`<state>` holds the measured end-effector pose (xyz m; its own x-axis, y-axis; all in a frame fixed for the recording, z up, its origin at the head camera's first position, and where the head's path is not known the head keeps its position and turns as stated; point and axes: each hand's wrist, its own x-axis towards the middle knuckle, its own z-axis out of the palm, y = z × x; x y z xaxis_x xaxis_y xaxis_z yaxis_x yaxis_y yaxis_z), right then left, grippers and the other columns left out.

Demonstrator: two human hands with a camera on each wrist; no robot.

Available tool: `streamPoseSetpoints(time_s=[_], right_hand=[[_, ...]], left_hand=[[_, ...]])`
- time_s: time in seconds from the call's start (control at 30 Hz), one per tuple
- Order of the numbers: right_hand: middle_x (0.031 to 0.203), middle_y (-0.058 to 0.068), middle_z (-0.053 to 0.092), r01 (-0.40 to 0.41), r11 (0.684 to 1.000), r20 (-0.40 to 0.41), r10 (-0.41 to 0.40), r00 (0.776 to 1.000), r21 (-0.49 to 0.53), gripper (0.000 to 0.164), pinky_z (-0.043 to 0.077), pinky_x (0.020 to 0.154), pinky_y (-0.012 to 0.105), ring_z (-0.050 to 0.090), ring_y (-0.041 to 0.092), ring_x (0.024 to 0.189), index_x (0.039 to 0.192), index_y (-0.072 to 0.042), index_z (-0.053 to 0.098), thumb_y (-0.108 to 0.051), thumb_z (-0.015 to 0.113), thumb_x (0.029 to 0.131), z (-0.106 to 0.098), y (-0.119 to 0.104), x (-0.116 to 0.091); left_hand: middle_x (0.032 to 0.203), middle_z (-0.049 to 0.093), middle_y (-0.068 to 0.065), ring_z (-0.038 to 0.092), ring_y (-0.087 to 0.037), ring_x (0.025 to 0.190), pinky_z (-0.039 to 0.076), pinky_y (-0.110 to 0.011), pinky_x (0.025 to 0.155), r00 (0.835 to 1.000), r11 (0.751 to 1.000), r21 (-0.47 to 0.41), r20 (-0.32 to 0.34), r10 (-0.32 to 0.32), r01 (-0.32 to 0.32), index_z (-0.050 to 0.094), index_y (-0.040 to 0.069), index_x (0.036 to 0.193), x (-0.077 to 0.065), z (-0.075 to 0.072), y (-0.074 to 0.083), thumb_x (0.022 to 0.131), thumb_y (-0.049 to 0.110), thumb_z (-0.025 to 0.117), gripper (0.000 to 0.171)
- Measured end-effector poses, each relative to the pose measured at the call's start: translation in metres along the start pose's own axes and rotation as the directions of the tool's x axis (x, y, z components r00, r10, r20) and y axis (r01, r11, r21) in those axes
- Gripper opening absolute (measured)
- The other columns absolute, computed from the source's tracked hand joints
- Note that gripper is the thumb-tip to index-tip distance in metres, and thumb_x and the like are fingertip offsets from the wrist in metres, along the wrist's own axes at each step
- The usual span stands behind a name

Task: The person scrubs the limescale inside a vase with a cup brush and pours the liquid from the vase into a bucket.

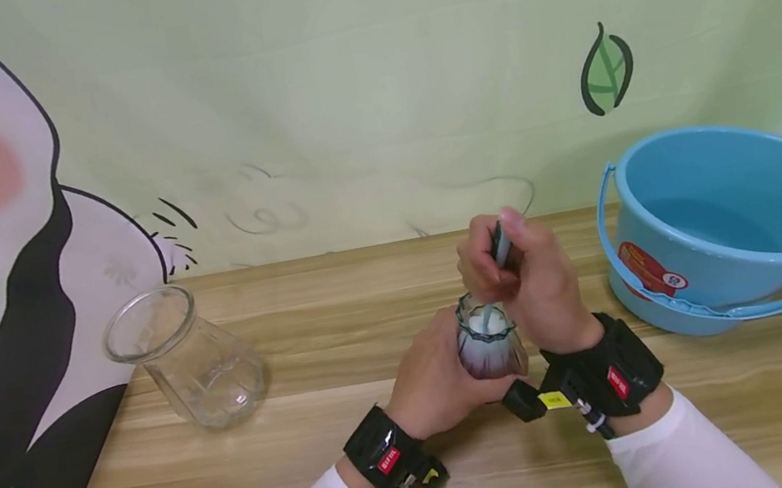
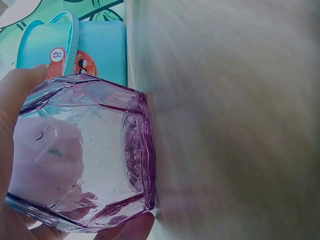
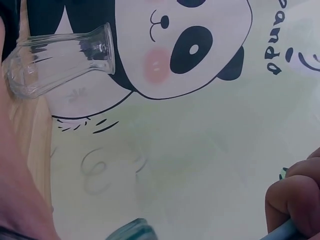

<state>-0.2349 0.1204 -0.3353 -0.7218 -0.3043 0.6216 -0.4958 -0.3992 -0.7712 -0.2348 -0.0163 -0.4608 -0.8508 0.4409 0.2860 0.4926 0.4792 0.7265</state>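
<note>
A tinted glass vase with a scalloped rim stands on the wooden table in front of me. My left hand grips its side, fingers and thumb round it. In the left wrist view the faceted purple vase body fills the near side, and a pale mass shows through the glass. My right hand holds the grey-blue handle of a bottle brush in a fist above the rim. The brush's white head sits inside the vase. Only the curled fingers and part of the handle appear in the right wrist view.
A clear glass jar stands to the left on the table. At the right is a light blue bucket, its handle lowered at the front. A printed panda backdrop rises behind the table's far edge.
</note>
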Motion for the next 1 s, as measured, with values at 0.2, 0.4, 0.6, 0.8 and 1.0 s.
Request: streamPoseSetpoints(time_s=[0.2, 0.4, 0.6, 0.8, 1.0], right_hand=[[0.050, -0.002, 0.025, 0.058, 0.998, -0.029, -0.059, 0.998, -0.024, 0.056, 0.015, 0.034, 0.032, 0.023, 0.014, 0.040, 0.060, -0.010, 0.034, -0.047, 0.031, 0.103, 0.002, 0.001, 0.000], [0.049, -0.001, 0.025, 0.084, 0.994, -0.017, -0.085, 0.996, -0.074, 0.054, 0.016, 0.033, 0.031, 0.025, 0.014, 0.039, 0.059, -0.009, 0.035, -0.040, 0.031, 0.103, 0.002, 0.011, 0.000], [0.047, -0.001, 0.026, 0.074, 0.993, -0.015, -0.076, 0.997, -0.096, 0.051, 0.016, 0.031, 0.031, 0.025, 0.014, 0.038, 0.057, -0.009, 0.035, -0.033, 0.031, 0.101, 0.002, 0.021, 0.000], [0.046, 0.000, 0.026, 0.041, 0.992, -0.024, -0.044, 0.999, -0.117, 0.046, 0.015, 0.031, 0.032, 0.024, 0.016, 0.037, 0.056, -0.008, 0.034, -0.026, 0.027, 0.099, 0.002, 0.024, -0.001], [0.048, -0.001, 0.028, -0.022, 0.985, -0.020, 0.019, 1.000, -0.171, 0.046, 0.016, 0.033, 0.033, 0.025, 0.018, 0.039, 0.057, -0.008, 0.036, -0.023, 0.023, 0.098, -0.001, 0.025, -0.001]], left_hand=[[0.100, 0.056, 0.012, 0.054, -0.005, 0.083, 0.050, -0.026, 0.067, 1.000, 1.000, -0.010, -0.001, -0.001, 0.001, 0.048, 0.027, 0.117, 0.000, 0.000, 0.001, 0.064, 0.050, 0.086, 0.069], [0.101, 0.055, 0.012, 0.053, -0.005, 0.083, 0.050, -0.025, 0.067, 1.000, 1.000, 0.012, -0.023, 0.021, -0.021, 0.048, 0.028, 0.117, 0.000, 0.000, 0.000, 0.065, 0.049, 0.085, 0.067], [0.099, 0.055, 0.011, 0.053, -0.006, 0.082, 0.049, -0.025, 0.064, 1.000, 1.000, 0.024, -0.021, 0.016, -0.015, 0.049, 0.027, 0.115, 0.000, 0.000, -0.002, 0.065, 0.047, 0.086, 0.065], [0.099, 0.055, 0.010, 0.053, -0.006, 0.081, 0.048, -0.026, 0.063, 1.000, 0.999, 0.049, -0.025, 0.006, -0.005, 0.050, 0.025, 0.114, -0.001, 0.000, -0.002, 0.064, 0.048, 0.086, 0.066], [0.101, 0.055, 0.010, 0.053, -0.006, 0.083, 0.048, -0.026, 0.064, 1.000, 0.999, 0.045, -0.020, 0.016, -0.015, 0.049, 0.025, 0.118, -0.001, 0.000, -0.002, 0.064, 0.048, 0.086, 0.069]])
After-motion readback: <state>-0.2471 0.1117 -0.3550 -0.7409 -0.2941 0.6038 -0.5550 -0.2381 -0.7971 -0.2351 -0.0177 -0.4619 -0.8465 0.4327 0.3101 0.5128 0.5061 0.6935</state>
